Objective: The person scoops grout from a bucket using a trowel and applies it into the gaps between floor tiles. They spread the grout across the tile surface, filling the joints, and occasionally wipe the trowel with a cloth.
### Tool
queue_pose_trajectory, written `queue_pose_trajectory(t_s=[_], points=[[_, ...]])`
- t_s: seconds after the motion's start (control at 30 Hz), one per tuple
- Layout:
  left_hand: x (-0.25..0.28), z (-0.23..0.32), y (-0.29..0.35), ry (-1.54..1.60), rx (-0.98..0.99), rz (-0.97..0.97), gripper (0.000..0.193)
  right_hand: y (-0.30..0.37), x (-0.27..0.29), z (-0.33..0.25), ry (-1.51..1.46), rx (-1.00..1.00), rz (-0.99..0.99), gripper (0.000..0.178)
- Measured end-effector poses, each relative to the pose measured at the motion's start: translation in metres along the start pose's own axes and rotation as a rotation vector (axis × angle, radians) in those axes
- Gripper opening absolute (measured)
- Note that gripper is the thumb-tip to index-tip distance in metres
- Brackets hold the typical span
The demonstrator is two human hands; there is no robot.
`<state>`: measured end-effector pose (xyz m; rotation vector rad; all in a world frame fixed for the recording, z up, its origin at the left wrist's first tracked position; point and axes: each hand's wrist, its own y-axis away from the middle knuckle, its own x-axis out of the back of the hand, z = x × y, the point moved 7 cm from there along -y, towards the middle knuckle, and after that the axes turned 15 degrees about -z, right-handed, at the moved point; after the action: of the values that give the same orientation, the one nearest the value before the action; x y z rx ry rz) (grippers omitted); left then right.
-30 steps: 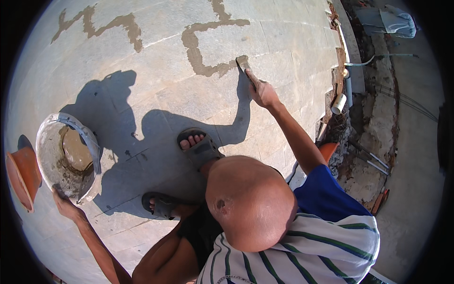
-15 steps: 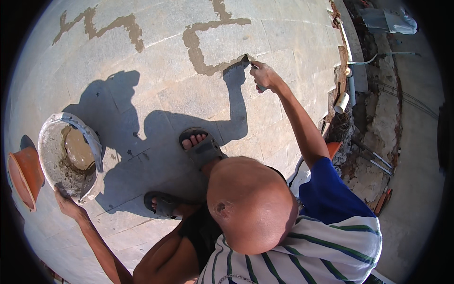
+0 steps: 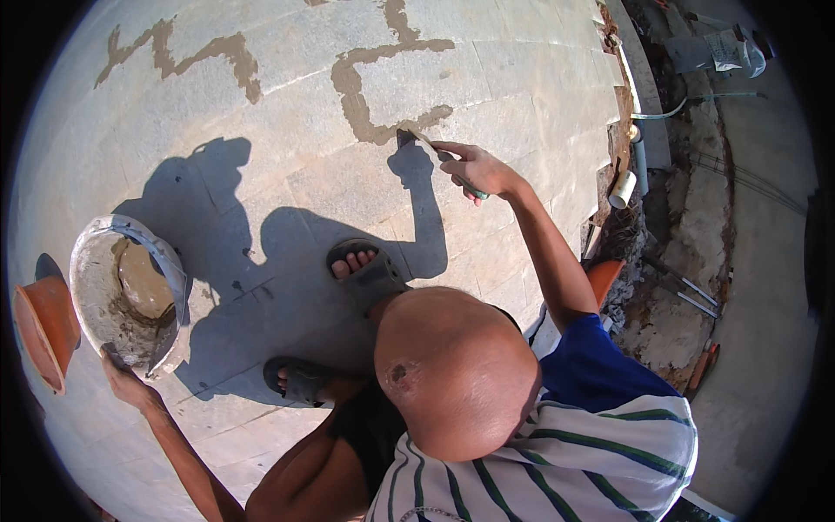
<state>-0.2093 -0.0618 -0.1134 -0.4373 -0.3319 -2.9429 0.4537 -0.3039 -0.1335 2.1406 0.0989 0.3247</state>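
My right hand (image 3: 478,170) grips a putty knife (image 3: 420,137) with a green handle, its forefinger stretched along the tool toward the blade. The blade tip is by the lower edge of a wet grey mortar strip (image 3: 353,94) smeared along the joints of the stone paving (image 3: 513,200). Far to the left, my left hand (image 3: 128,384) is closed on the near rim of a whitish, mortar-caked bucket (image 3: 184,341). The bucket tilts, and wet mortar (image 3: 143,280) shows inside. The fingers under the rim are partly hidden.
An orange tub (image 3: 54,326) lies tipped beside the bucket. Another zigzag mortar strip (image 3: 163,48) runs at the far left. Along the right, the paving ends at a broken edge with a white pipe (image 3: 625,189), rubble and an orange container (image 3: 604,280). My sandalled feet (image 3: 376,277) are on the paving.
My right hand has moved left and nearer with the putty knife, along the mortar strip. More of the strip's right end now shows. My left hand stays on the bucket.
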Motion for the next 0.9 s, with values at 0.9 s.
queue_pose_trajectory(t_s=[0.9], points=[[0.0, -0.004, -0.003, -0.044, 0.002, 0.009, 0.046, -0.038, 0.089, 0.052, 0.374, 0.148, 0.298, 0.023]])
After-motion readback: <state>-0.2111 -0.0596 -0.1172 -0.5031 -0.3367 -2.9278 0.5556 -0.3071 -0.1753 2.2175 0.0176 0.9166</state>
